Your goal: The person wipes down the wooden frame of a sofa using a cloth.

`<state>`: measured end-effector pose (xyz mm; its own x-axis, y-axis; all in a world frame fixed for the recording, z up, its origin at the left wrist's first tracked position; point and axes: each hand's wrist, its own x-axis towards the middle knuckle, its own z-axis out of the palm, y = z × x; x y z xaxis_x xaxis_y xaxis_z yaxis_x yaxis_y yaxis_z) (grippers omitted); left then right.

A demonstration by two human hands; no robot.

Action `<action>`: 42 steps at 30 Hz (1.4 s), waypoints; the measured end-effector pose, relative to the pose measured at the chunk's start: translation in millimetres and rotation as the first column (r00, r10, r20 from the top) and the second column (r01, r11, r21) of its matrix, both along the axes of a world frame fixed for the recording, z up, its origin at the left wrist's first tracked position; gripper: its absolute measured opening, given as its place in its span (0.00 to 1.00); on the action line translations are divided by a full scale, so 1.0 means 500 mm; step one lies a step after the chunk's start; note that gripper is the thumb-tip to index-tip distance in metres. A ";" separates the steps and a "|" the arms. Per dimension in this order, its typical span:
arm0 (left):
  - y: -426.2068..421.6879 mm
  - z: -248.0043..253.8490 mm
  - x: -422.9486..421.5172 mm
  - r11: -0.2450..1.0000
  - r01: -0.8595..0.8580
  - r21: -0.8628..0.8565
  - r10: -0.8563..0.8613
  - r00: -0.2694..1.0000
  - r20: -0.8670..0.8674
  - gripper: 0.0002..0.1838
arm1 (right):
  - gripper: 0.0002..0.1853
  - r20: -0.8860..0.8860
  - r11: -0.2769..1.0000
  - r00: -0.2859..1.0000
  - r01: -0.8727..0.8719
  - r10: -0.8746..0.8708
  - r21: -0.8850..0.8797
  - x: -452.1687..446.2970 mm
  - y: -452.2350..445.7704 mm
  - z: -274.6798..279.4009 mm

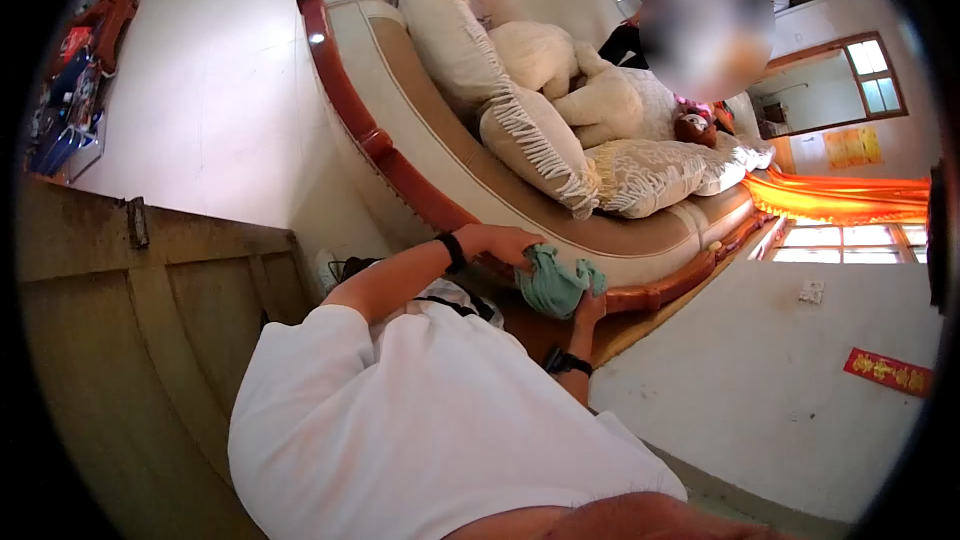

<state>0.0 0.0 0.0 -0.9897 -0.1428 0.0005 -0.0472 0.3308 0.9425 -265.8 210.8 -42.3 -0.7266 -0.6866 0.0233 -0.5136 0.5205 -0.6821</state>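
A crumpled green cloth hangs bunched between my two hands, in front of the sofa's edge. My left hand is closed on its upper left part. On the other side, my right hand grips the right end, its fingers partly hidden by the folds. Both wrists wear dark bands. Just beyond the cloth runs the curved sofa, with a beige and brown seat and red-brown wooden trim.
Fringed cushions and a cream plush toy lie on the sofa. A person is at its far side. A wooden door stands at left, a white wall at right, and an orange curtain hangs by a window.
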 end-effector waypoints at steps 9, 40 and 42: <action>0.027 0.031 0.027 0.946 -0.163 -0.282 0.227 0.950 0.214 0.32 | 0.23 0.331 0.915 0.941 0.069 0.073 -0.397 0.071 -0.030 0.048; 0.083 0.133 -0.061 0.995 0.056 -0.084 -0.054 0.998 0.022 0.38 | 0.18 -0.198 0.929 0.976 0.007 -0.086 -0.370 -0.067 0.043 0.040; 0.106 0.143 -0.103 0.975 0.097 -0.200 -0.112 0.991 -0.069 0.37 | 0.18 -0.093 0.929 0.995 -0.005 -0.031 -0.371 -0.123 0.042 0.009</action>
